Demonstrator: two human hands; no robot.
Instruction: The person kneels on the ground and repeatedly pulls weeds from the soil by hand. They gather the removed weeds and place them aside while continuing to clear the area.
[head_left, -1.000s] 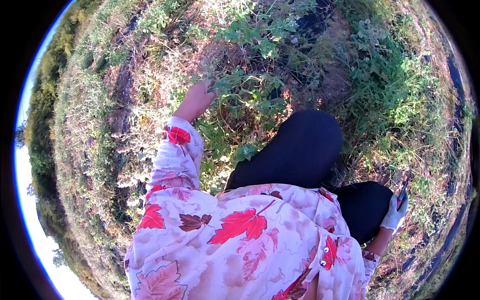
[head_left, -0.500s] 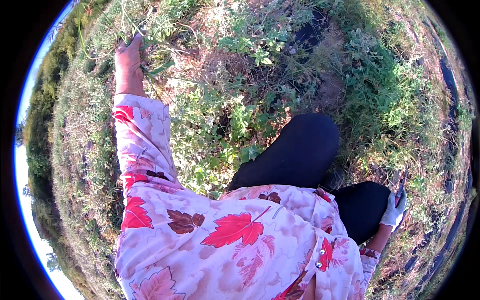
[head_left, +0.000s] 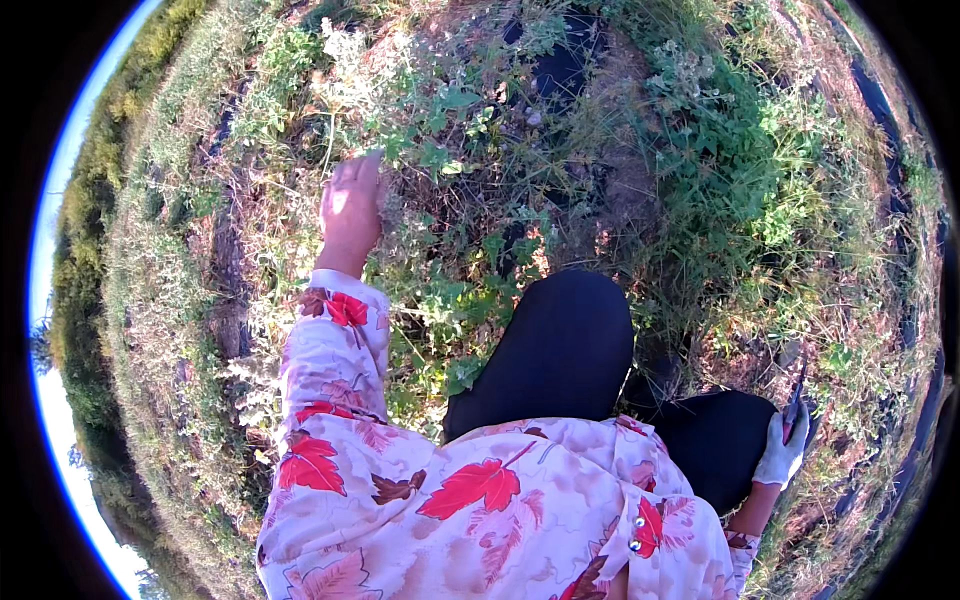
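Note:
My bare left hand [head_left: 351, 212] reaches out over low green weeds [head_left: 435, 135], back of the hand up. Its fingers look stretched forward, somewhat smeared, and I see nothing held in them. A thin pale stalk stands just past the fingers. At the right, my right hand [head_left: 780, 450] wears a whitish glove and rests beside my bent knee in dark trousers. It is closed around a hand tool with a narrow dark blade [head_left: 800, 385] pointing away from me. A bit of red shows at its grip; the exact kind of tool is unclear.
Dense leafy plants [head_left: 700, 150] grow ahead to the right. A dark sheet [head_left: 565, 60] lies on the ground between plants, with more dark strips [head_left: 880, 105] at the far right. My bent knee [head_left: 570, 340] rises in the middle. Trees [head_left: 85, 270] line the left edge.
My left hand has come back toward me and to the right; the long green weeds it held are gone from it. The right hand still holds the tool beside my knee.

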